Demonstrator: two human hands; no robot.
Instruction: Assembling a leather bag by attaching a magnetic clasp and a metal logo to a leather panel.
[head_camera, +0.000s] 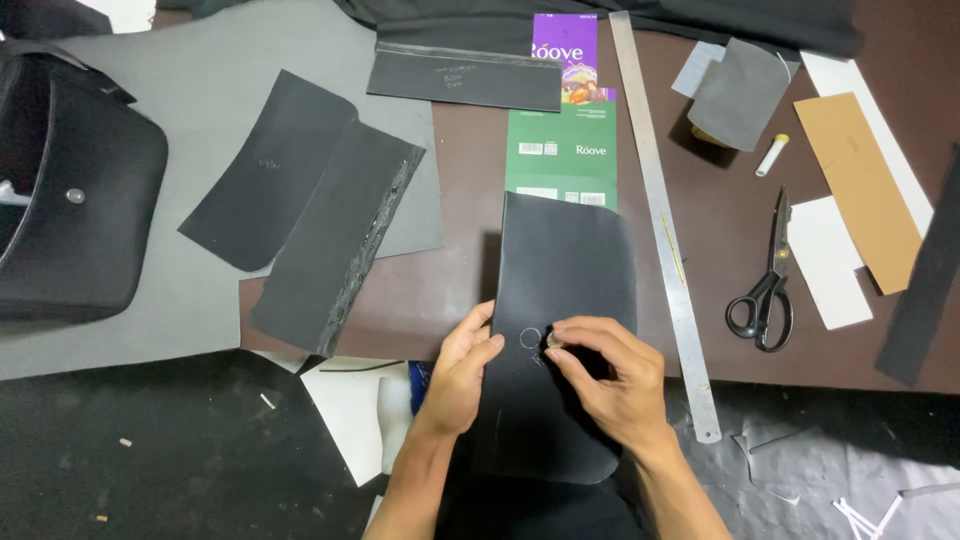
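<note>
Two bare forearms, no sleeves, left hand (462, 372), right hand (612, 378) (ringless)
</note>
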